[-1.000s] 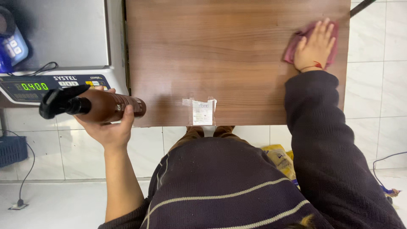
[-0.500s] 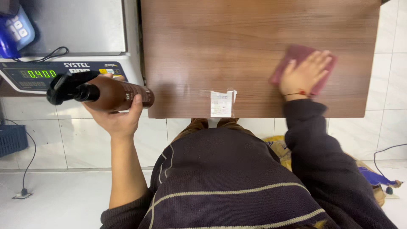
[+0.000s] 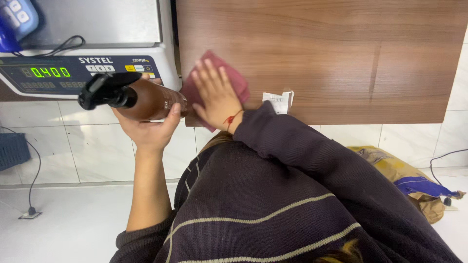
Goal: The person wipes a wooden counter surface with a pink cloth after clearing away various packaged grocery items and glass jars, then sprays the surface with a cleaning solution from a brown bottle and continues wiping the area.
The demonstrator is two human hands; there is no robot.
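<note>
- A blue basket stood at the far left edge on the white floor, and a black cable ran down past it to a plug.
- A weighing scale with a steel pan and a lit green display sat at the upper left, just beside the table.
- The left hand held a brown spray bottle lying on its side in the air, its black spray head pointing left, in front of the scale's lower edge. The grip was closed around the bottle's body, thumb on the right and fingers underneath.
- The right hand lay flat, fingers spread and straight, pressing a dark red cloth onto the near left corner of the wooden table. Part of the cloth hung over the table's front edge, close to the bottle's base.
- A small white paper slip hung at the table's front edge, just right of that hand's wrist.
- A dark striped sweater filled the lower middle.
- A yellow-brown sack with a blue patch lay on the floor at the right.
</note>
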